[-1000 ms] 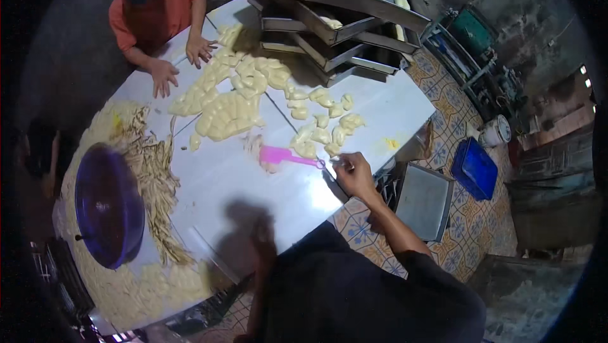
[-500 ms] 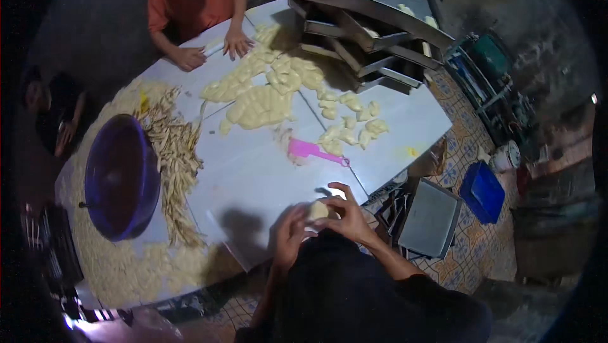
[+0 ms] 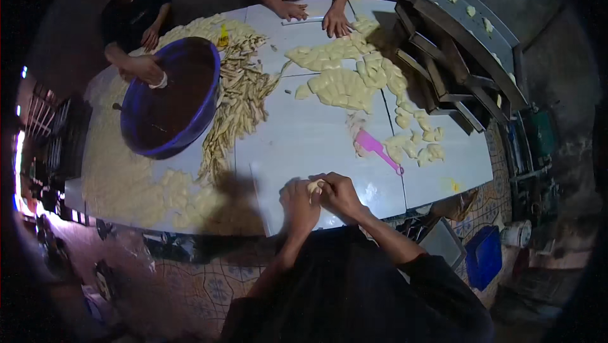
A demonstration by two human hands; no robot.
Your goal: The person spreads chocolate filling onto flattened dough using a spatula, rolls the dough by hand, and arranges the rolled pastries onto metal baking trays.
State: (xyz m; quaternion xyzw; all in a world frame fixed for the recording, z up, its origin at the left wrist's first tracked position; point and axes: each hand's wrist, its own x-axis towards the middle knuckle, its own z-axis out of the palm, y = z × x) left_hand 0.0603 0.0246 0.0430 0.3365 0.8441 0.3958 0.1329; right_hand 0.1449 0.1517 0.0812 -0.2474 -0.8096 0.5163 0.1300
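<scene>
Looking across a broad white tabletop [image 3: 288,135], crossed by dark seams. At left, seeing a purple basin [image 3: 204,115], with a pale layer [image 3: 120,181] spread around it. Just right of that, catching a heap of brownish strips [image 3: 248,88], plus a small yellow thing [image 3: 223,37] towards its far end. Swinging to the far middle: spotting a pale rod [image 3: 307,21], then lumpy dough [image 3: 342,88]. Coming nearer, finding a pink scraper [image 3: 370,141] just beside loose dough pieces [image 3: 432,154]. Far right, meeting a crooked stack of metal trays [image 3: 470,45]; near right, a yellow smear [image 3: 455,185].
</scene>
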